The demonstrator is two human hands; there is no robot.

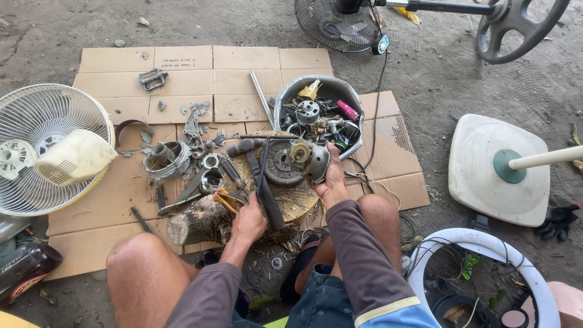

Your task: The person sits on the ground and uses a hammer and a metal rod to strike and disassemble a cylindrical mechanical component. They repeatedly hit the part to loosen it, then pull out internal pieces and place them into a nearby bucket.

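**Wood stump crowded, motor held at its far edge**

Wood is the work surface: the stump (203,222) lies beneath both hands, parts heaped just beyond the fingertips. The right hand (332,182) grips the motor (308,159), fingers wrapped behind it. The left hand (249,222) is closed on a rod (262,173). The rod could slip and jab the right fingers. Open cardboard (182,67) lies well beyond.

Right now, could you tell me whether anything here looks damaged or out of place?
Yes. The white round fan guard lies flat on the brown cardboard sheet, its cream plastic motor cover detached, and loose grey metal scraps are scattered about.
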